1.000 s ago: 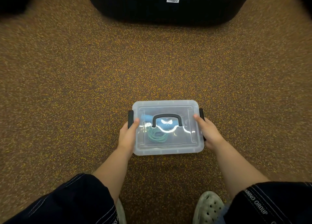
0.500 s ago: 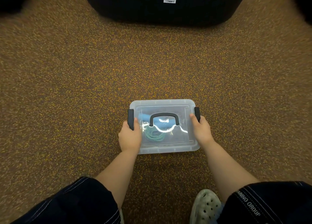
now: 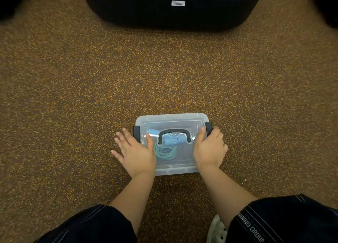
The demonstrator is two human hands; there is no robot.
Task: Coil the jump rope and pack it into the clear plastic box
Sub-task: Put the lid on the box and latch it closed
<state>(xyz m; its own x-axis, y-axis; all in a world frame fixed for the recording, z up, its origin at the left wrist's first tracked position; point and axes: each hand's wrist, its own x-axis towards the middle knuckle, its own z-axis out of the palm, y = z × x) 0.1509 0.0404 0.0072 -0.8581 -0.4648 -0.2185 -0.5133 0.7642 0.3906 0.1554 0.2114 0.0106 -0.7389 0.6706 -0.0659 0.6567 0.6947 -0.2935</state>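
Observation:
The clear plastic box (image 3: 175, 121) sits on the speckled brown floor with its lid on and a black carry handle (image 3: 174, 135) lying flat on top. Through the lid I see the coiled green jump rope (image 3: 165, 152) and its light blue handles (image 3: 171, 141). My left hand (image 3: 134, 151) rests flat at the box's left side, fingers spread over the floor, thumb on the lid beside the left black latch (image 3: 136, 133). My right hand (image 3: 210, 148) is curled over the box's right end, fingers at the right black latch (image 3: 208, 128).
A large dark bin (image 3: 172, 6) with a small white label stands on the floor straight ahead. My knees in dark shorts (image 3: 285, 222) and a pale clog (image 3: 216, 230) fill the bottom edge. Brown flooring surrounds the box.
My left hand has gone from gripping the left latch to lying flat with fingers spread. My right hand has stayed curled over the right latch. The view has shifted slightly.

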